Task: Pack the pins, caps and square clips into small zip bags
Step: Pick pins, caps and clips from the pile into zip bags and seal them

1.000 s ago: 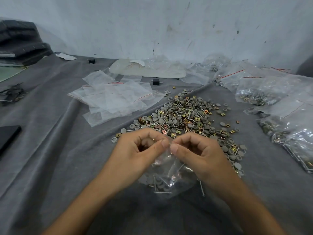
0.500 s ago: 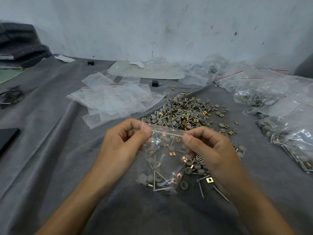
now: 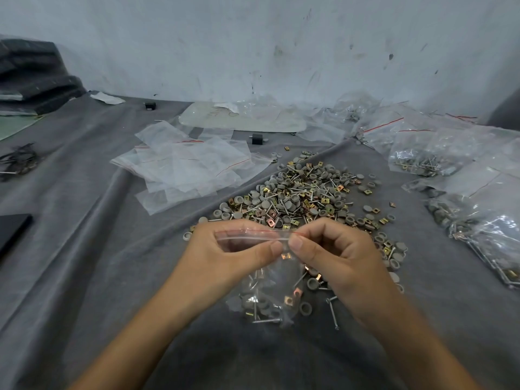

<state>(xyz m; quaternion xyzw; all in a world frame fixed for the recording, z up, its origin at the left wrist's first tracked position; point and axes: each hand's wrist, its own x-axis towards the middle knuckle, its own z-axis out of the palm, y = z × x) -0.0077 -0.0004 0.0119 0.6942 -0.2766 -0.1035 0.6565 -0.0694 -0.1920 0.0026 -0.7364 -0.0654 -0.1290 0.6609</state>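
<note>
Fingers of both hands are curled on the top edge of one small zip bag, thumbs pressed on the near face of its zip strip and forefingers behind it. The left hand and the right hand grip nothing else.

Half a second ago the two pinches stood apart at opposite ends of the strip, with the mouth stretched between them. Now the thumb tips nearly touch close to the strip's right end, and its red line runs flat and straight behind the left thumb. So the pinch has travelled along the closure. I judge that the seal is being pressed shut, with at most the last bit at the right end left to do. Whether the track has caught along its whole length is hidden by the thumbs.

The bag hangs from the strip just on the near side of the loose pile of pins, caps and square clips, and all three kinds show through its film. A few stray pins lie at the pile's near edge, just beside the bag.

Empty zip bags lie left of the pile and filled bags lie right of it. This bag looks nearly ready to join the filled ones, while much of the pile is unpacked.
</note>
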